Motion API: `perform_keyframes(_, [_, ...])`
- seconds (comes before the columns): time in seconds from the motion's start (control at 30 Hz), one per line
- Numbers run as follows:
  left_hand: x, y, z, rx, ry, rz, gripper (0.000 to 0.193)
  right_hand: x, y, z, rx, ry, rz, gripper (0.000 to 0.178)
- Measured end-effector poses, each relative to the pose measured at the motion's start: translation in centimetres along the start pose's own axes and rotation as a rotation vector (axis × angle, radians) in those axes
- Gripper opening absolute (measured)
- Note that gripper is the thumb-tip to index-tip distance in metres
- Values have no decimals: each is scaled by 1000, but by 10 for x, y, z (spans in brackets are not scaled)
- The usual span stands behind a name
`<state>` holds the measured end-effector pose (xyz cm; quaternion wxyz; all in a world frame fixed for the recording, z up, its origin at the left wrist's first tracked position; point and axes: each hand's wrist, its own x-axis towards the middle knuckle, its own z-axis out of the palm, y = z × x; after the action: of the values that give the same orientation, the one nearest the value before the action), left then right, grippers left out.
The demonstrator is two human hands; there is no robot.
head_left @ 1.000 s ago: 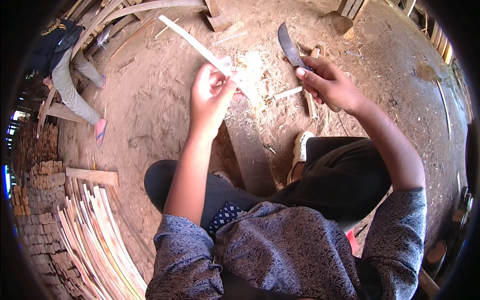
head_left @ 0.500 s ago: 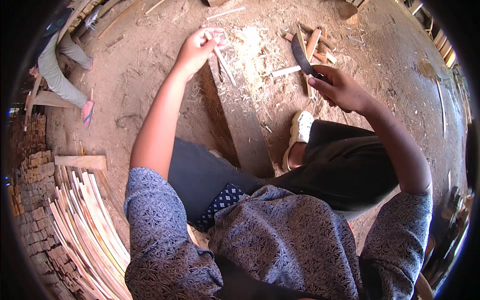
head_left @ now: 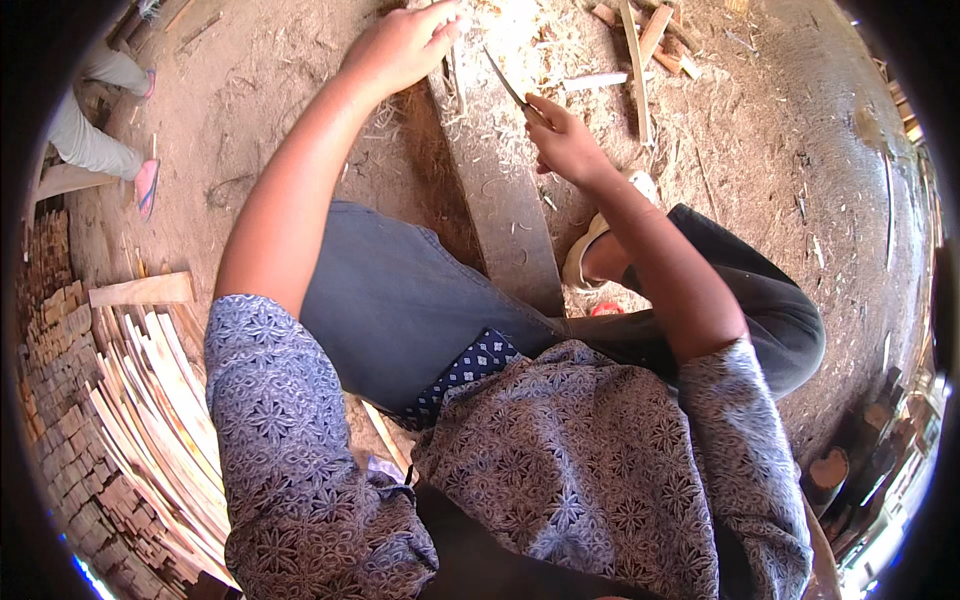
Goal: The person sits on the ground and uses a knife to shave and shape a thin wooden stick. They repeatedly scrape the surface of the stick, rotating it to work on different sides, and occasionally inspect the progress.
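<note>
My left hand (head_left: 400, 48) is closed in a pinch at the top of the view, over the far end of a long wooden board (head_left: 515, 225). The thin wooden stick that it held a moment ago is mostly hidden by the fingers and the glare. To its right, my right hand (head_left: 572, 148) is wrapped around the handle of a curved-blade knife (head_left: 507, 78). The blade now shows nearly edge-on, pointing up and left toward the left hand, above the board and apart from it. Pale shavings (head_left: 520, 30) lie brightly lit around the board's far end.
Several wood offcuts (head_left: 655, 35) lie at the far right, with a long strip (head_left: 637, 85) beside them. Long pale strips (head_left: 165, 410) and stacked wood pieces (head_left: 75, 430) fill the left side. Another person's legs (head_left: 95, 140) show at the far left. Cut logs (head_left: 828, 468) stand at the lower right.
The knife has come down and left, from raised at the right to over the board beside my left hand. My left hand sits higher in the view, and the view has shifted.
</note>
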<state>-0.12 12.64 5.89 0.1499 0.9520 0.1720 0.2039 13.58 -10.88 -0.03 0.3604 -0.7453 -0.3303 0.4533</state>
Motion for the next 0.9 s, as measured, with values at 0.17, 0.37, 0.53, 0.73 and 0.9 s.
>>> perform_keyframes(0.17, [-4,14,-36,227,-86,-14,23,2,12,28,150,-17,81,64])
perform_keyframes(0.37, [-8,16,-31,236,-31,-28,21,11,39,56,12,194,-99,46])
perform_keyframes(0.53, [-8,22,-27,240,-61,-93,22,6,18,60,59,181,-60,42])
perform_keyframes(0.73, [-19,23,-24,258,-44,-125,25,0,-22,65,25,239,-239,38])
perform_keyframes(0.9, [-16,38,-24,201,-42,-163,24,16,42,79,-233,214,-81,38])
